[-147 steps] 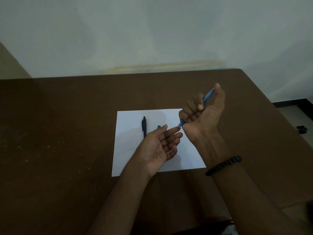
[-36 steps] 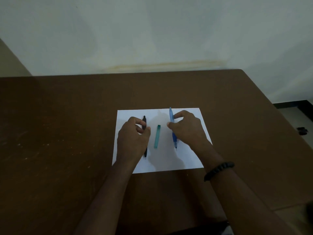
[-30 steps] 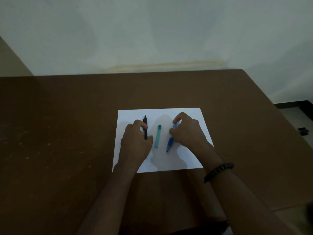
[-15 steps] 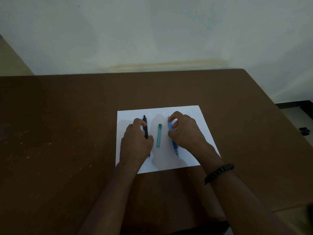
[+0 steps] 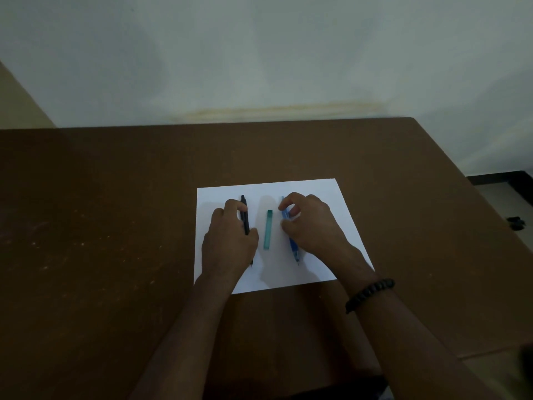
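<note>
Blue pen [image 5: 294,249] straight again; one case [image 5: 268,229]

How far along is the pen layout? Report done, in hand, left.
Done: teal case lies mid-sheet on the white paper, black pen to its left, blue pen to its right, all roughly parallel. In hand: left hand pinches the black pen, right hand the blue pen, both down on the sheet. Left: likely only final straightening and release.

The sheet [image 5: 314,194] is smooth matt white paper; the surface [image 5: 115,215] is matt, scuffed brown; the green case [image 5: 268,230] looks translucent plastic.
</note>
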